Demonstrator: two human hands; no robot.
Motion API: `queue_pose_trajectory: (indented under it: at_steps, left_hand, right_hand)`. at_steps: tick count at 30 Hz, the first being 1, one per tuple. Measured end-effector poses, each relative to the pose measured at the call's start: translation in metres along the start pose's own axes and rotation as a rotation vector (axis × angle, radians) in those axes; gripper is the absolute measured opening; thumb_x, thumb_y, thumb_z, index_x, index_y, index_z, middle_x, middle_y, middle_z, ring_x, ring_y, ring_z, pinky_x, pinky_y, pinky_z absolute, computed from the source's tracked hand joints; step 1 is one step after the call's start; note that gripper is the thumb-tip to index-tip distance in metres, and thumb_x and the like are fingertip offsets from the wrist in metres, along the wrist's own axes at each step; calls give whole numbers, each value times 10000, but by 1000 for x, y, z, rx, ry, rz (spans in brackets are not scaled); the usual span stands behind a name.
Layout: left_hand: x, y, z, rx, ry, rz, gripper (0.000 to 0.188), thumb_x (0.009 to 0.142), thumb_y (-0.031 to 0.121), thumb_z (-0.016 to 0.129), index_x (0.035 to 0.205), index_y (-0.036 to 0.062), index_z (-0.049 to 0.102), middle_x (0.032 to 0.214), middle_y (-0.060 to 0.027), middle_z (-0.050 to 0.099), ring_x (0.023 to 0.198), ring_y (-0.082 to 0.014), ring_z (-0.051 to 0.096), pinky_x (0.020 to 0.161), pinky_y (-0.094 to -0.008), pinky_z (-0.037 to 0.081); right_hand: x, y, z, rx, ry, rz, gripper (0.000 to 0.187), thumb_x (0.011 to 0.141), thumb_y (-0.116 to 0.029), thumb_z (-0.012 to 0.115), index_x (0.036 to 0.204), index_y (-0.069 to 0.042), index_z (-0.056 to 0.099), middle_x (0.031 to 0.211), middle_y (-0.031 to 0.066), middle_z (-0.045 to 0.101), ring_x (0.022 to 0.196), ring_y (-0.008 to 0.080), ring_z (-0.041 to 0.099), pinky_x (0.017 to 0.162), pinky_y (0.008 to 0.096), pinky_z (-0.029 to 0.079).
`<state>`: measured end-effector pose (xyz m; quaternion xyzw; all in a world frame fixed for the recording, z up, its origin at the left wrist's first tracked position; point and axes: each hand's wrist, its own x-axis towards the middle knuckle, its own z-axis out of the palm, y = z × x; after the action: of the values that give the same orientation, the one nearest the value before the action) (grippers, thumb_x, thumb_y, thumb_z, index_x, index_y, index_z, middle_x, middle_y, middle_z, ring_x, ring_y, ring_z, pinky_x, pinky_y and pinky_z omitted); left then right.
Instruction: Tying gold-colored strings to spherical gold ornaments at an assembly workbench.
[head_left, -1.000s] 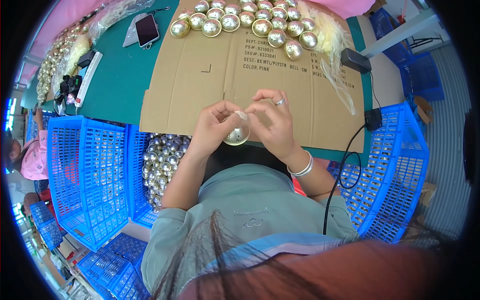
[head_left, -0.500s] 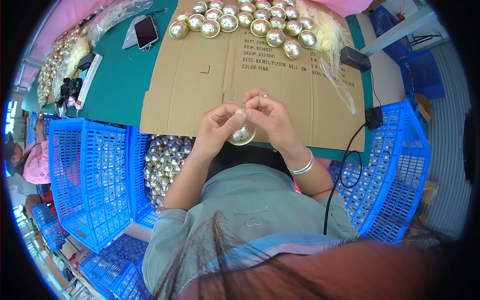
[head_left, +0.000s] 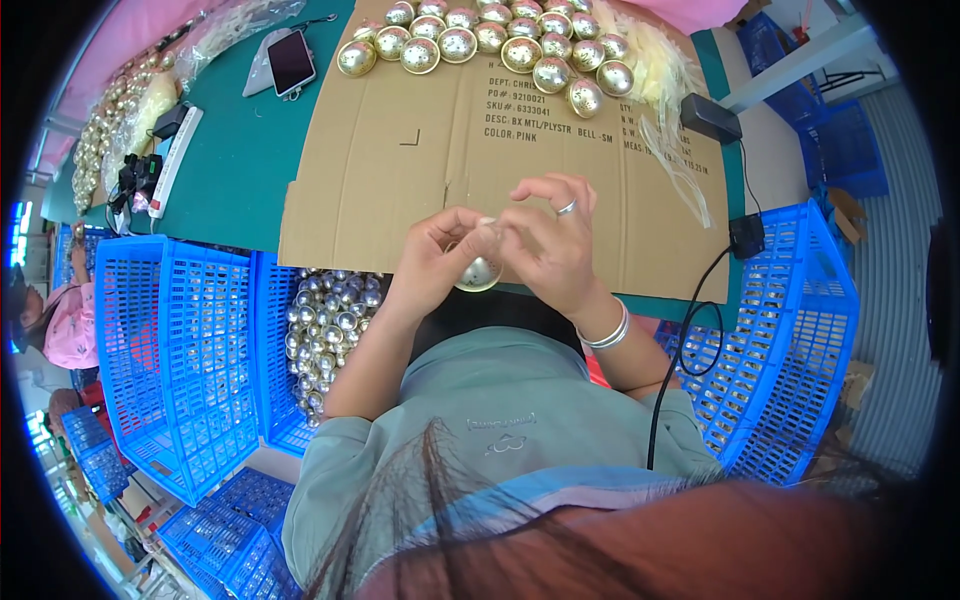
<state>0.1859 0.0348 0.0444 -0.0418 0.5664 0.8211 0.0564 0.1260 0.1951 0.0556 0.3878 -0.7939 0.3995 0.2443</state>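
Observation:
A shiny gold bell (head_left: 479, 276), round with small dark cut-outs, hangs just in front of the cardboard's near edge. My left hand (head_left: 434, 262) is closed on its top, thumb and forefinger pinched there. Close beside it, my right hand (head_left: 556, 252) is pinched at the same spot, its fingertips slightly blurred; whatever they hold is too small to make out. The other right fingers are raised, one with a ring. Several similar bells (head_left: 520, 54) stand in a cluster at the far edge of the cardboard sheet (head_left: 370, 190).
Pale ribbon strands (head_left: 655, 70) lie at far right, by a dark box (head_left: 711, 118) with a cable. A blue crate (head_left: 275, 350) of bells stands at my left, another blue crate (head_left: 790, 340) at my right. A phone (head_left: 292, 64) and power strip (head_left: 176, 165) rest on the green table.
My right hand has shifted slightly right, its raised fingers lifting and spreading from the bell's top. The bell has moved a little left, with my left hand still on it.

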Motion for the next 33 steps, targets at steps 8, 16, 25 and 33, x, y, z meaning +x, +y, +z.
queue_pose_trajectory:
  at_steps: [8,16,25,33]
  left_hand:
    - [-2,-8,-4,383,42,130,103,906,50,568,960,-24,615,767,1,616,706,-47,567,630,-189,455]
    - [-5,1,-4,425,148,16,137,904,105,596,933,-24,632,658,25,572,601,-19,508,542,-181,396]
    - [-16,2,0,422,149,65,172,893,131,603,831,-26,635,577,25,530,548,-34,459,484,-233,375]
    - [-115,33,-101,1304,-33,-256,122,798,106,657,849,-1,627,707,-99,581,663,-255,578,623,-365,463]
  right_hand:
    - [-3,5,-4,217,-50,220,124,667,17,627,772,-47,606,981,89,516,943,249,503,834,354,417]
    - [4,4,-19,228,-183,269,204,681,-40,683,881,-57,645,1037,94,529,984,227,523,922,397,407]
    - [4,12,-14,9,-293,-311,147,713,-170,722,839,-112,673,673,-2,549,783,187,572,920,502,390]
    - [11,127,-64,-207,-184,365,119,769,-172,682,826,-68,693,782,92,643,845,275,602,847,437,431]
